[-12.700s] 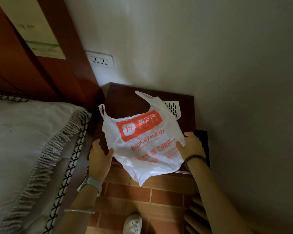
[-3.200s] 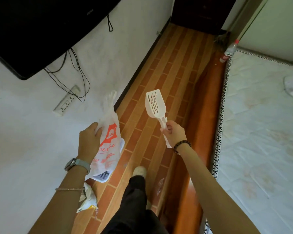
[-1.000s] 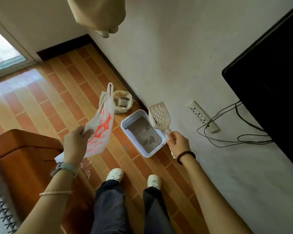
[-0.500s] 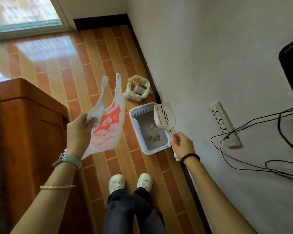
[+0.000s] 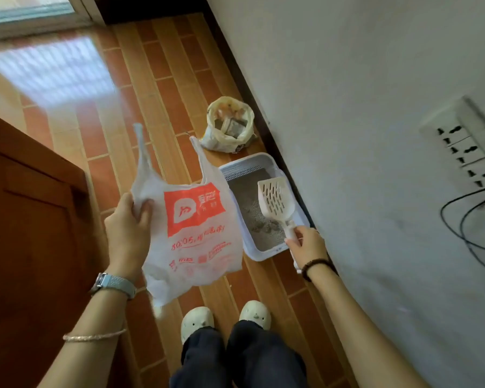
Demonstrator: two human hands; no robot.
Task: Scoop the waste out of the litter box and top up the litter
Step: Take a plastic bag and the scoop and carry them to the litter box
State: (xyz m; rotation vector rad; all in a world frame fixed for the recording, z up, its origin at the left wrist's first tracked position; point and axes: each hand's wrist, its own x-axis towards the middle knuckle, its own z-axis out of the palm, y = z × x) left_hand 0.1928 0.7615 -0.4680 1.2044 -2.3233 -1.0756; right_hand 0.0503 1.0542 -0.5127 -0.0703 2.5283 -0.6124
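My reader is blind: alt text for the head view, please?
Looking down, the right hand holds a slotted scoop over a white litter box by the wall, while the left hand grips a red-printed plastic bag. A second open bag sits beyond the box.

Litter box [image 5: 266, 254]: left wall hidden behind plastic bag [image 5: 193, 247].
Scoop [image 5: 276, 200] handle: mostly inside right hand [image 5: 305, 245].
Power strip [image 5: 459, 147], 3 o'clock: cut by edge.

Two bags [image 5: 196, 242] [image 5: 227, 135], one scoop [image 5: 276, 201], one litter box [image 5: 263, 254].
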